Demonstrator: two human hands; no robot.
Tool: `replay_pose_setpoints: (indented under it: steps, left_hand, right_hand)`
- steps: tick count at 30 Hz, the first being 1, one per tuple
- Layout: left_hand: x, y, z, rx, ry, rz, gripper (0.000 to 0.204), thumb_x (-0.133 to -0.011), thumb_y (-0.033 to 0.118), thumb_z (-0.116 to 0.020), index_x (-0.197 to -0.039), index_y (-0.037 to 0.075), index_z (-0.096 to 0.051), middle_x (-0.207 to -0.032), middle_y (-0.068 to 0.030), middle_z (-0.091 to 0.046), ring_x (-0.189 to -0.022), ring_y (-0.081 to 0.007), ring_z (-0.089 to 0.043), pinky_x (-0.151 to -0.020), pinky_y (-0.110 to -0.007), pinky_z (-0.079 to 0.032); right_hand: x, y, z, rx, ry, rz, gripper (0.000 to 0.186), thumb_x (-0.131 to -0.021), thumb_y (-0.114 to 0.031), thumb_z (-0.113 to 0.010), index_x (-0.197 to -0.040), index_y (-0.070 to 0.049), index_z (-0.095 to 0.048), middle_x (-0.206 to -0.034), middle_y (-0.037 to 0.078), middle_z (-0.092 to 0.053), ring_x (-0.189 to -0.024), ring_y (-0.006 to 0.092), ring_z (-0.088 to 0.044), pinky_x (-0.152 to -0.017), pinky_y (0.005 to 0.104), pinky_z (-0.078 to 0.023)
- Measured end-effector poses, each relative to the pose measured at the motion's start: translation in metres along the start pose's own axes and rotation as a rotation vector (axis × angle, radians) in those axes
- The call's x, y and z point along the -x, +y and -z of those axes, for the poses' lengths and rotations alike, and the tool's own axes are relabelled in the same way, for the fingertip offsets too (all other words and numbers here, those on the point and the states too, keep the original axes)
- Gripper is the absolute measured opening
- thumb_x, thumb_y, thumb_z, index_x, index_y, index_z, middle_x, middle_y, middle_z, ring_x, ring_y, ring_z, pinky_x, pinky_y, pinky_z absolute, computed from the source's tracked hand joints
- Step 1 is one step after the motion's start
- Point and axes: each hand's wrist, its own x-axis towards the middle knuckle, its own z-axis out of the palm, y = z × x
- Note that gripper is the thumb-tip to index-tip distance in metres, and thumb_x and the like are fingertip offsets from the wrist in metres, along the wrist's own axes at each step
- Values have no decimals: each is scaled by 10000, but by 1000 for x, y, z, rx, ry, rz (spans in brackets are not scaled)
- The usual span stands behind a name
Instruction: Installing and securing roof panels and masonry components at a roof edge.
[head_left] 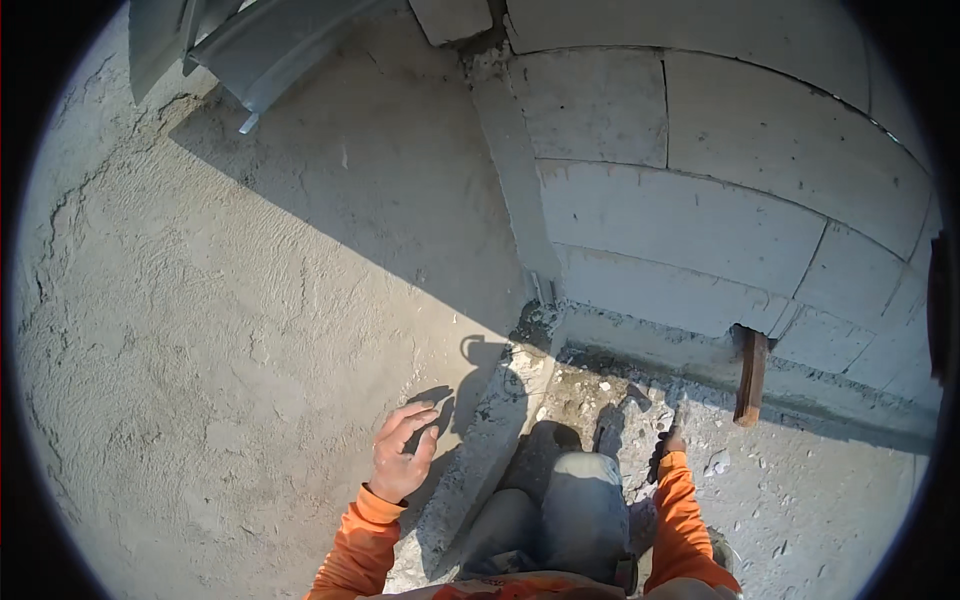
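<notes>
My left hand is raised in front of the rough grey plastered wall, fingers apart and slightly bent, holding nothing I can see. Its shadow falls on the plaster beside the fingertips; whether they touch the wall I cannot tell. My right hand is low over the rubble-strewn floor, right of my knees. Its fingers look closed and are mostly hidden, with a dark patch beside them. A thin greyish shape extends ahead of it, too unclear to name. Both arms wear orange sleeves.
A wall of pale blocks meets the plastered wall at a corner. A short wooden piece juts from its base. Bent sheet metal hangs at the upper left. A raised ledge runs along the plastered wall's foot.
</notes>
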Motion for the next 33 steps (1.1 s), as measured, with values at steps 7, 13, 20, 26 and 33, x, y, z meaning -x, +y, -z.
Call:
replay_pose_setpoints:
  steps: [7, 13, 20, 26, 33]
  left_hand:
    - [-70, 14, 23, 107, 187, -271, 200, -768, -42, -584, -966, -18, -595, -1029, -170, -602, -951, -278, -595, -832, -341, -462]
    - [-69, 48, 116, -215, 477, -470, 189, -771, -28, -541, -953, -33, -592, -1019, -182, -594, -1005, -352, -552, -872, -422, -430]
    - [-67, 50, 192, -758, 682, -506, 185, -835, -5, -491, -984, -55, -588, -1068, -170, -594, -1078, -358, -524, -939, -431, -381]
    - [-67, 43, 187, -821, 639, -450, 177, -825, -3, -506, -971, -36, -601, -998, -155, -627, -1035, -343, -556, -925, -418, -374]
    - [-66, 40, 191, -803, 590, -489, 172, -834, 19, -495, -949, -36, -610, -986, -144, -632, -1017, -327, -566, -913, -409, -388]
  right_hand:
    - [317, -282, -127, 270, -786, 911, 437, -915, -308, -469, -1305, -132, -381, -739, 35, -547, -597, 130, -588, -481, 265, -460]
    - [355, -369, -270, 656, -248, 1777, 311, -885, -351, -493, -1017, -70, -515, -817, 194, -578, -685, 384, -586, -614, 436, -472]
    - [390, -410, -372, 674, -110, 2256, 343, -869, -399, -509, -959, -69, -494, -880, 178, -586, -720, 372, -604, -608, 450, -493]
    - [419, -478, -393, 870, -9, 2004, 371, -894, -416, -458, -1025, -70, -470, -911, 192, -607, -818, 378, -612, -688, 474, -492]
    - [420, -476, -403, 839, -11, 1742, 399, -928, -418, -372, -1082, -58, -447, -888, 217, -628, -845, 402, -609, -743, 483, -478]
